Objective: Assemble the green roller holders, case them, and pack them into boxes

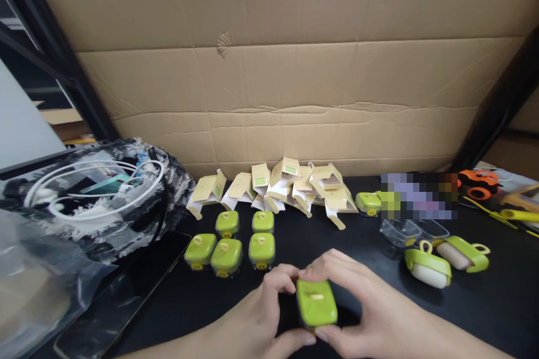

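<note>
Both hands grip one small green-lidded container low in the middle of the black table. My left hand curls round its left side, fingers closed on it. From the right, my right hand pinches its top and side. Just beyond the hands stand several closed green containers in two rows. Two open green lids with white rollers lie to the right, near clear plastic bases.
A heap of folded tan cardboard boxes lies against the cardboard wall. At the left sit a furry bag with white cables, a plastic bag and a dark tablet. Orange scissors and yellow tools lie at far right.
</note>
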A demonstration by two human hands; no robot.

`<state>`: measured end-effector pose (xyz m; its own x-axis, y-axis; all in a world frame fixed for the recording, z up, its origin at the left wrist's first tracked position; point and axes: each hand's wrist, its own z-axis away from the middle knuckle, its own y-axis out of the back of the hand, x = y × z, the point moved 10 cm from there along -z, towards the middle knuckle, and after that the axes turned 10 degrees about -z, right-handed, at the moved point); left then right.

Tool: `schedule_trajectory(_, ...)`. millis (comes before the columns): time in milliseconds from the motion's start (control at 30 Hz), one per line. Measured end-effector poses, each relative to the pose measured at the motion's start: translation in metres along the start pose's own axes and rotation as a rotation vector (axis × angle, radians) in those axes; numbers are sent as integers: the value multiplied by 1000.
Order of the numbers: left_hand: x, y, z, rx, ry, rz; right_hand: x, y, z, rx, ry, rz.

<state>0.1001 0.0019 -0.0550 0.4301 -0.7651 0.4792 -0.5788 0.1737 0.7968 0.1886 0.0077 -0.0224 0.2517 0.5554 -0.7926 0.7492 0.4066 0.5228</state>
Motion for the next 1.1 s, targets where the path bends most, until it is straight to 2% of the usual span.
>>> schedule_trajectory(233,-5,-5,2,2,5,-1,7,-5,-2,-88,-29,68)
schedule_trajectory(367,-8,-6,1,8,17,-19,0,-4,-2,-120,25,208)
schedule_trajectory(500,-3,-9,1,22,-72,-97,-11,-12,6,-144,192,579)
schedule_trajectory(567,-6,-16,3,4,-82,-133,-17,-19,13,-116,313,757)
schedule_trajectory(633,-9,-21,4,14,-94,-143,-21,-26,20,-78,412,871)
schedule_trajectory(700,-7,-19,6,81,-142,-123,-22,-28,23,-53,440,890)
schedule_trajectory(800,-10,-16,6,78,-100,-94,-15,-19,18,-29,337,812)
schedule_trajectory(967,-21,-15,6,-57,95,-137,25,25,-12,82,27,714)
schedule_trajectory(1033,-20,-14,6,-80,101,-180,40,34,-28,88,-23,665)
schedule_trajectory(1100,-18,-15,4,-90,83,-197,47,34,-44,79,-23,635)
